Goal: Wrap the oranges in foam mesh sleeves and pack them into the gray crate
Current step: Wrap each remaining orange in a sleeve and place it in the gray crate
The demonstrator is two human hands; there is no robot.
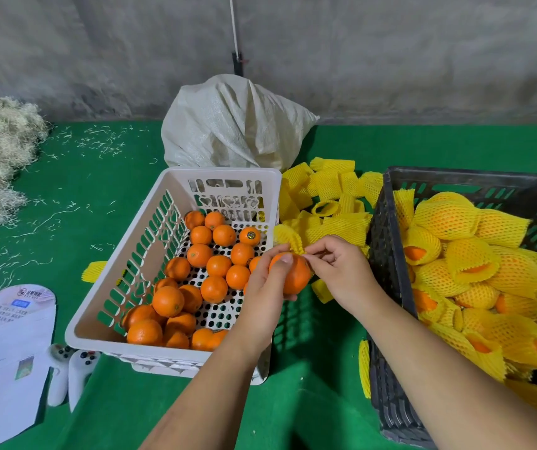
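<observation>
The left hand (268,280) grips a round bare orange (294,276); the right hand (335,271) seems to pinch a yellow foam mesh sleeve (288,238). Stretch it wide first.

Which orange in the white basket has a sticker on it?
The orange at the far right of the white basket, beside its far wall. It carries a small round sticker; the others look bare.

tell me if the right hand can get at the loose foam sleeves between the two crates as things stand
Probably yes: the right hand hovers just in front of the foam sleeve pile, nothing between them, though its fingers already pinch a sleeve.
</observation>
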